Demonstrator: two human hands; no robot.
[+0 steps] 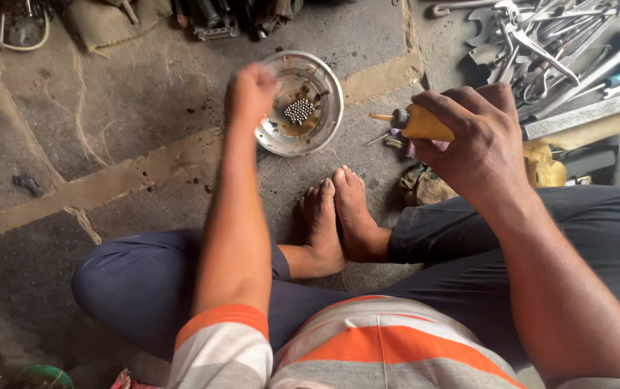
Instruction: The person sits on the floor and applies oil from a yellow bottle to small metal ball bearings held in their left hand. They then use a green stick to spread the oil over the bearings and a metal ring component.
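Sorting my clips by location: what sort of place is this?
Probably a floor-level repair workshop: a pile of spanners on the stone floor, a metal bowl of steel balls, a yellow-handled tool in the right hand.

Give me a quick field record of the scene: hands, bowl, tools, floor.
left hand: blurred, at the bowl's left rim; whether it holds anything cannot be told
right hand: gripping a yellow-handled tool, tip pointing left towards the bowl
bowl: round metal, on the floor ahead of the feet, dirty inside
balls: cluster of small steel balls in the bowl
tool pile: spanners and other metal tools, upper right
floor: stone slabs, oil spots near the bowl
posture: seated cross-legged, bare feet together
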